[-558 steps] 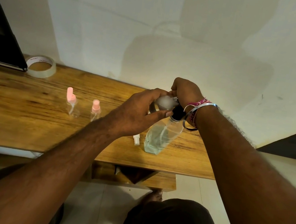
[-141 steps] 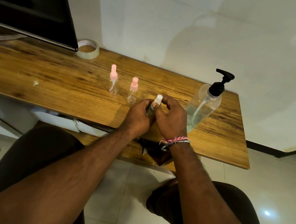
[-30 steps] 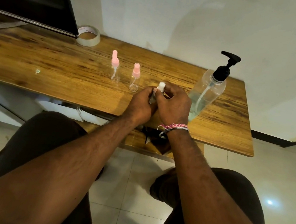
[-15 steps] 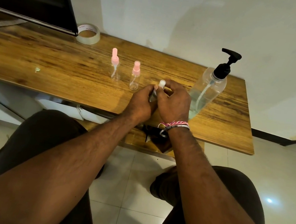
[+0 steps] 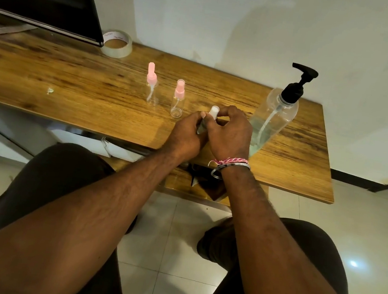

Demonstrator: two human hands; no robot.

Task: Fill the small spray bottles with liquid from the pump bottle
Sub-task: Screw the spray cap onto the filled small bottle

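Currently, I read both hands working on one small spray bottle (image 5: 205, 121) held just left of the pump bottle (image 5: 272, 119), above the desk (image 5: 72, 86). The left hand (image 5: 186, 134) grips the bottle body with curled fingers; the right hand (image 5: 230, 132) pinches the white cap (image 5: 213, 112) with thumb and fingers curled round it.

Compared with one second ago, the hands sit in the same place and the same grip; only the right fingers shift slightly on the cap. The pump bottle stands upright and untouched, as it did 4.7 seconds ago. I judge this as cap turning, most likely closing after a fill, though I cannot tell the liquid level inside the hands.

Two pink-capped spray bottles (image 5: 178, 101) stand left of the pump bottle, beyond the hands, and look empty. I judge the task as partly done.
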